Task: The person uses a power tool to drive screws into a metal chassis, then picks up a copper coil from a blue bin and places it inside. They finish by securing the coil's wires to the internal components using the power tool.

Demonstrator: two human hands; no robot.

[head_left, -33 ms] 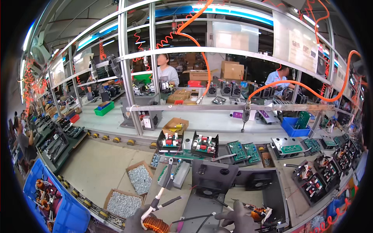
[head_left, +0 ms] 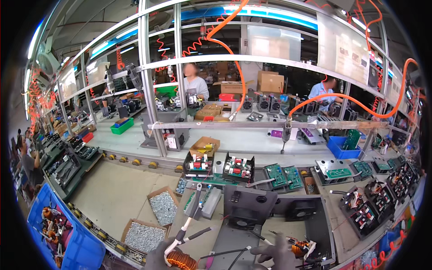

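Observation:
At the lower edge, my left hand (head_left: 155,258) in a grey glove is closed at the side of a copper-wound ring coil (head_left: 181,260). From that coil a white-sleeved lead with a ring terminal (head_left: 199,186) reaches upward. My right hand (head_left: 272,253), also gloved, is over the open dark metal case (head_left: 234,234), fingers apart. A second copper coil (head_left: 298,248) lies in the case just right of that hand. Black leads (head_left: 238,253) cross between the two hands. Two fans (head_left: 243,220) are set in the case's far walls. Both palms are mostly hidden.
Boxes of screws (head_left: 143,237) stand to the left, beside a blue bin (head_left: 83,243) of coils. Circuit boards (head_left: 279,175) and part-built units (head_left: 238,166) line the far side. A hanging screwdriver (head_left: 286,130) dangles above. Co-workers (head_left: 195,85) sit across the bench.
The whole view has shifted very slightly. Both hands stay beside the same coil and case, with no clear change of grip.

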